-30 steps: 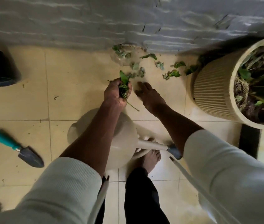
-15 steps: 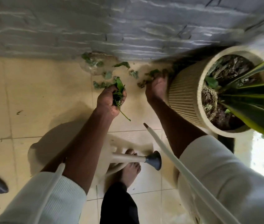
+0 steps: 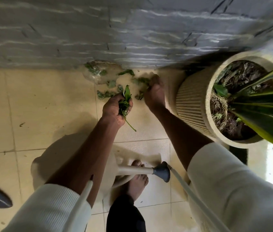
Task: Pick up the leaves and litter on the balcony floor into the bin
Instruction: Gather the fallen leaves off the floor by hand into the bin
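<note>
Both hands were down among the leaves by the wall

The left hand (image 3: 115, 108) gripped a bunch of leaves (image 3: 125, 102), fingers curled round it; the right hand (image 3: 154, 92) reached into loose leaves (image 3: 106, 94) on the floor (image 3: 48, 104) beside the ribbed planter (image 3: 194, 111), its fingers hidden, so grip unclear; a watering can (image 3: 161, 171) lay near the foot (image 3: 136, 181)

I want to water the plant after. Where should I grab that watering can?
A guess: take the watering can by the looped handle beneath its spout, beside the bare foot. Reach from the front; the body lies partly under the left arm. Left hand holds leaves.
</note>
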`<state>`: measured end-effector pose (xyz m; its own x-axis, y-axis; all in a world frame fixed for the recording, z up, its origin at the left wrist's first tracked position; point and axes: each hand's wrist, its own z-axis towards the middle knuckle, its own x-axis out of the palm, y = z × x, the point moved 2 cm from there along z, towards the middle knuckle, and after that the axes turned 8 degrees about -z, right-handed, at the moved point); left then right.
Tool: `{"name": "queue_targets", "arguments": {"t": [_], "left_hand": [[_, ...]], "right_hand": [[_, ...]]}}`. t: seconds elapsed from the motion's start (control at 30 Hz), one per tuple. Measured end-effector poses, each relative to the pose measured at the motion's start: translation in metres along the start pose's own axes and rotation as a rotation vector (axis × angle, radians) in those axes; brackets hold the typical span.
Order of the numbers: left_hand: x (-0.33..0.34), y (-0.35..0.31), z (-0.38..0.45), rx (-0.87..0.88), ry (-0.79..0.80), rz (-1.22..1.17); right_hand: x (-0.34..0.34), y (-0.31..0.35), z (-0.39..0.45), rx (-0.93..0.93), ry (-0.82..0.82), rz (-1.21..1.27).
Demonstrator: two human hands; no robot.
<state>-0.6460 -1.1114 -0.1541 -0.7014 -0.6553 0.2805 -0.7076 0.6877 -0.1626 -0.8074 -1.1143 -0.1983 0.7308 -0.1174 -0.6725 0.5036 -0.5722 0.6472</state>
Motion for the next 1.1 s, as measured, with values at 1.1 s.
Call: {"name": "queue_targets", "arguments": {"t": [1.1], "left_hand": [[-0.076,-0.090,0.003,0.089,-0.116,-0.031]], "right_hand": [[0.039,0.042,-0.007,0.215,-0.015,-0.289]]}}
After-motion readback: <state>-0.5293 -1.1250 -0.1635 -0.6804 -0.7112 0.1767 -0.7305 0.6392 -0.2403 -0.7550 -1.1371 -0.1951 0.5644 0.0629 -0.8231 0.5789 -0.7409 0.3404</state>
